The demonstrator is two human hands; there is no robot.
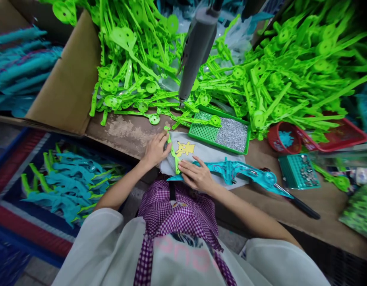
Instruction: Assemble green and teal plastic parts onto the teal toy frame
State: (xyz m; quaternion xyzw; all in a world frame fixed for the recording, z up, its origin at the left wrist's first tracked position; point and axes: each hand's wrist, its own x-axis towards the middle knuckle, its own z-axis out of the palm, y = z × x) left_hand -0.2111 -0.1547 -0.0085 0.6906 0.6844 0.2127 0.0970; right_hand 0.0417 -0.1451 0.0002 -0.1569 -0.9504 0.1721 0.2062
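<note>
A slim bright-green plastic part lies lengthwise on a grey cloth printed with a yellow cartoon figure. My left hand is closed at its upper half, fingertips on its edge; a small dark thing shows by the thumb. My right hand has its fingers pressed on the green part's lower end, thumb raised. Beneath that hand passes a translucent blue plastic bow-shaped piece, its pointed end showing to the left. A screwdriver with a black handle lies against the blue piece's right end.
An electric screwdriver hangs above the bench. Green parts are heaped behind. A green tray holds many small screws; a teal basket and red basket stand right. A cardboard box and a crate of blue-green pieces are left.
</note>
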